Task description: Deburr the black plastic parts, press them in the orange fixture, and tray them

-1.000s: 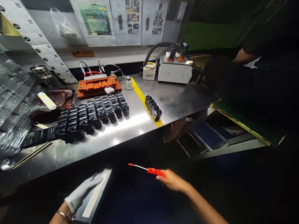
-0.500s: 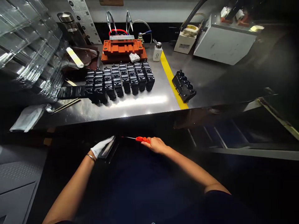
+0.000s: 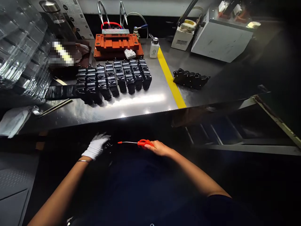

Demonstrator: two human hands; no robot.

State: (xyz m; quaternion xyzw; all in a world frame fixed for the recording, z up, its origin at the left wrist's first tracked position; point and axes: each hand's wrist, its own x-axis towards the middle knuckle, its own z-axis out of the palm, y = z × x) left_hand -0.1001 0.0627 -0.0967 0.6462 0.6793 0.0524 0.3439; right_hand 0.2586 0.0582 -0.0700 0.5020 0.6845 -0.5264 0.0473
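My left hand [image 3: 95, 148], in a white glove, grips a black moulded part [image 3: 108, 146] below the bench edge. Most of that part is lost against the dark background; only a few glints show. My bare right hand [image 3: 160, 148] is wrapped round a red air blow gun [image 3: 142, 143]. Its thin metal nozzle points left, and the red tip stops a short way from the black part. On the bench beyond stand several similar black parts [image 3: 111, 80], side by side. A single black part [image 3: 191, 79] lies right of the yellow tape [image 3: 169, 78].
An orange fixture [image 3: 116, 44] stands at the back of the bench [image 3: 141, 106], with a white pump bottle [image 3: 154, 48] beside it. A grey box [image 3: 221, 37] and a small carton [image 3: 182, 39] are at back right. Stacked clear plastic trays [image 3: 21, 47] fill the left.
My left hand has turned, showing the back of the glove, and its part has tilted out of the light. The lone black part beyond the tape has swung round and now lies crosswise.
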